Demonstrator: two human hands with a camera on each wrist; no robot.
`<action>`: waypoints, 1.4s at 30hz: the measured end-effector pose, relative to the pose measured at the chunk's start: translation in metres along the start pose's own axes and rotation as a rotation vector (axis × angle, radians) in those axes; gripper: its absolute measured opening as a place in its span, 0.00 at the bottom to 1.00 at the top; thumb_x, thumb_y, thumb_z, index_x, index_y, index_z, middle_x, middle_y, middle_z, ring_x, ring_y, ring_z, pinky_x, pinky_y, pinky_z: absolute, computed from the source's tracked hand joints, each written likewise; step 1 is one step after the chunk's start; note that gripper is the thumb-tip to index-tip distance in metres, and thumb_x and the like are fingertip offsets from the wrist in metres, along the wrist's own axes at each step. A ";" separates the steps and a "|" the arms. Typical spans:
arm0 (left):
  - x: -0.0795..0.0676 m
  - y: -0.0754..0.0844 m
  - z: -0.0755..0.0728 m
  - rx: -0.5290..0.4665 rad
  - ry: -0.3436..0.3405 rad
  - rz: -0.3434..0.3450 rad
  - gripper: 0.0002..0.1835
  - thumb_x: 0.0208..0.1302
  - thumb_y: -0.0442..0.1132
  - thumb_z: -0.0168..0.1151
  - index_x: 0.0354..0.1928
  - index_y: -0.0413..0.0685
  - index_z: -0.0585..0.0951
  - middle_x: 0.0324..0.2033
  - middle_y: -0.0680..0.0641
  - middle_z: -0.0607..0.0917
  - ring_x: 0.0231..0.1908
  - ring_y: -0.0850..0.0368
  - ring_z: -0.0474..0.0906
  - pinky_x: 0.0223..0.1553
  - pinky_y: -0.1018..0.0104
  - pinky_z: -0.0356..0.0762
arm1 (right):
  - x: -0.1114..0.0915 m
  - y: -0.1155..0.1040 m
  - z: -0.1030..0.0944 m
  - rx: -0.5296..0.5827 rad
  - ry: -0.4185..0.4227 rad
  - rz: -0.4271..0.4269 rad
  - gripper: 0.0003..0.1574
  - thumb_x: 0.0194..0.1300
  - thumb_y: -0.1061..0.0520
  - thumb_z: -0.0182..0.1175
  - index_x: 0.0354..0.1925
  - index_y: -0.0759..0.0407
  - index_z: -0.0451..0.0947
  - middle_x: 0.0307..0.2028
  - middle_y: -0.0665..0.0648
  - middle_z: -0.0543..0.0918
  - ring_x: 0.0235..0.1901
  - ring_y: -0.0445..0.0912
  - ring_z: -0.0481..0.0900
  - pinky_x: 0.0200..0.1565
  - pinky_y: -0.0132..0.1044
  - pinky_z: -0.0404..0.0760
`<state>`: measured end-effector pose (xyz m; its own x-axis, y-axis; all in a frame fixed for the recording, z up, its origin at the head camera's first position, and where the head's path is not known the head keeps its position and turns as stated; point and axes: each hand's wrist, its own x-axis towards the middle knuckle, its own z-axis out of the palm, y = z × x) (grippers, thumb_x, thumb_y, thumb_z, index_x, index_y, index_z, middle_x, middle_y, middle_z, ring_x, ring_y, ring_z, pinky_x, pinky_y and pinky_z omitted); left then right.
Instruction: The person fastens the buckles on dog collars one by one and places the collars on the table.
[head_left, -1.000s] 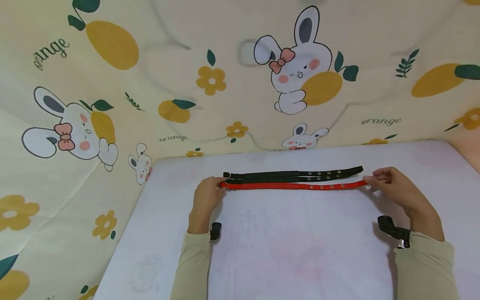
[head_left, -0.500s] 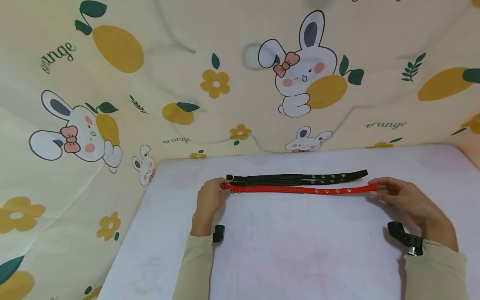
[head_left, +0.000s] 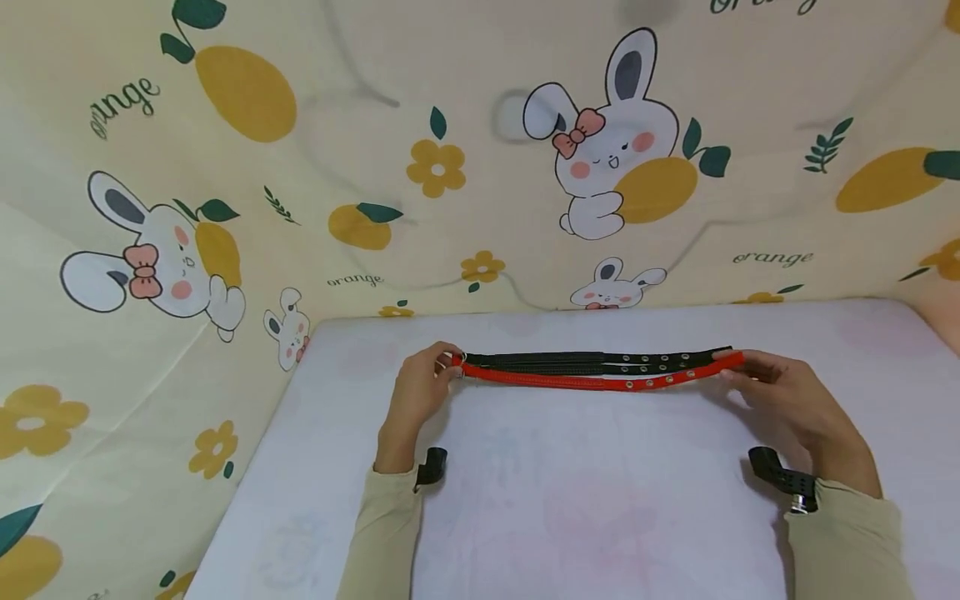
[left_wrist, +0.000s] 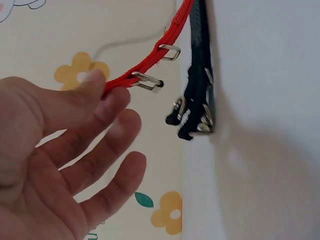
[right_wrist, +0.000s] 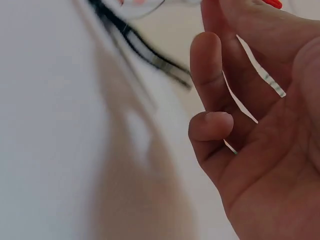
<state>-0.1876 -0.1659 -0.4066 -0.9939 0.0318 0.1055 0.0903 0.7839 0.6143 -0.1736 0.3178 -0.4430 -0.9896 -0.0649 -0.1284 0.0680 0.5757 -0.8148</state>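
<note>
A red pet collar [head_left: 542, 380] is stretched between both hands in the head view, its middle sagging slightly. My left hand [head_left: 417, 390] pinches its buckle end between thumb and index finger. In the left wrist view, the metal buckle parts [left_wrist: 148, 80] hang just past the left fingertips, and the other fingers are spread. At the right, my right hand [head_left: 801, 402] pinches the end beyond the eyelets. Only a bit of the red tip [right_wrist: 272, 3] appears in the right wrist view. Black collars [head_left: 551, 359], laid side by side, are on the table directly behind the red one.
The white table [head_left: 570, 492] stretches in front of the collars toward the person. A cream cloth [head_left: 465, 208] printed with rabbits and oranges hangs behind the table and along its left side. Small black wrist cameras [head_left: 780, 471] are strapped at the sleeves.
The red collar was straight and in front of the black ones; now its ends are raised and it bows. My right hand has shifted left, so the red end overlaps the black ends.
</note>
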 end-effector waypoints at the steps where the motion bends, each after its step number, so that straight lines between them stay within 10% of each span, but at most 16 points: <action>1: 0.001 0.002 -0.001 -0.018 0.010 0.015 0.14 0.64 0.34 0.66 0.51 0.48 0.83 0.38 0.46 0.87 0.39 0.51 0.80 0.39 0.60 0.79 | -0.001 -0.006 -0.001 0.020 0.023 -0.019 0.30 0.68 0.43 0.63 0.63 0.53 0.75 0.39 0.30 0.79 0.41 0.36 0.69 0.37 0.27 0.72; 14: -0.009 0.029 -0.005 -0.316 0.087 0.121 0.14 0.65 0.36 0.66 0.52 0.50 0.83 0.47 0.48 0.88 0.49 0.53 0.83 0.51 0.55 0.81 | -0.011 -0.101 0.008 -0.023 0.072 -0.317 0.22 0.70 0.51 0.62 0.60 0.56 0.80 0.46 0.29 0.83 0.43 0.29 0.79 0.44 0.21 0.74; 22: -0.015 0.052 0.002 -0.613 0.193 0.137 0.14 0.63 0.34 0.66 0.51 0.45 0.84 0.43 0.44 0.89 0.46 0.52 0.84 0.51 0.65 0.81 | -0.013 -0.139 0.022 -0.093 0.151 -0.233 0.28 0.70 0.42 0.60 0.62 0.52 0.77 0.52 0.58 0.87 0.42 0.25 0.75 0.43 0.20 0.74; 28: -0.017 0.071 0.018 -0.790 0.158 0.089 0.14 0.62 0.35 0.66 0.51 0.45 0.85 0.44 0.41 0.88 0.44 0.55 0.84 0.46 0.73 0.83 | -0.010 -0.152 0.035 -0.058 0.168 -0.219 0.23 0.68 0.43 0.62 0.56 0.52 0.81 0.46 0.58 0.88 0.39 0.33 0.78 0.39 0.27 0.76; 42: -0.021 0.092 0.020 -0.853 0.094 0.060 0.14 0.59 0.32 0.69 0.48 0.44 0.87 0.44 0.41 0.87 0.40 0.59 0.83 0.41 0.71 0.84 | -0.013 -0.175 0.062 -0.084 0.035 -0.331 0.18 0.66 0.45 0.65 0.53 0.47 0.84 0.49 0.52 0.87 0.44 0.48 0.78 0.40 0.33 0.78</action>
<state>-0.1600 -0.0822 -0.3683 -0.9800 -0.0229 0.1978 0.1965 0.0474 0.9794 -0.1652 0.1673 -0.3340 -0.9600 -0.2324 0.1561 -0.2671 0.5936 -0.7591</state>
